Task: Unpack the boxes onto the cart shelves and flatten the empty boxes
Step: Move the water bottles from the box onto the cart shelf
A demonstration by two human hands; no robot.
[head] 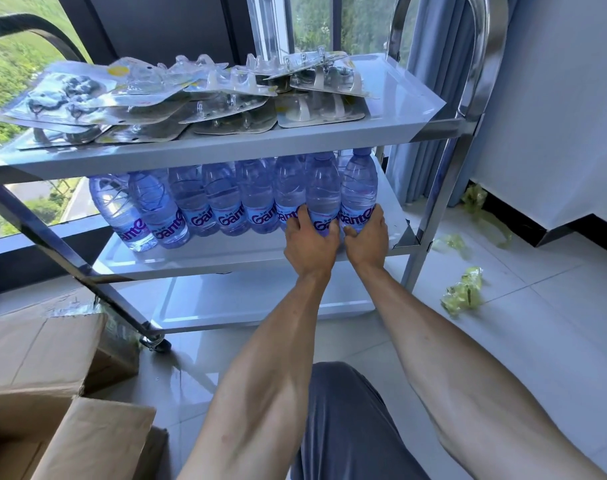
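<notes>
1. A three-shelf metal cart (433, 131) fills the upper and middle frame, in front of a large window.
2. The top shelf (198, 147) carries a loose spread of clear blister packs (177, 95), overlapping from the left edge to right of centre.
3. The middle shelf (198, 258) holds a row of upright water bottles (222, 202) with purple labels, running from left of centre to right of centre; more bottles seem to stand behind the front row, though the view there is poor.
4. The left hand (309, 242), at centre frame, grips a bottle near the right end of the row (322, 192), fingers curled round its lower body.
5. The right hand (368, 237), just beside it, grips the last bottle on the right (359, 185) the same way; both bottles stand on the shelf.
6. The bottom shelf (260, 303) shows as a bare white tray.
7. An open cardboard box (42, 355) sits at lower left on the tiled floor (537, 323).
8. Crumpled green plastic wrap (463, 292) lies on the floor at right.
</notes>
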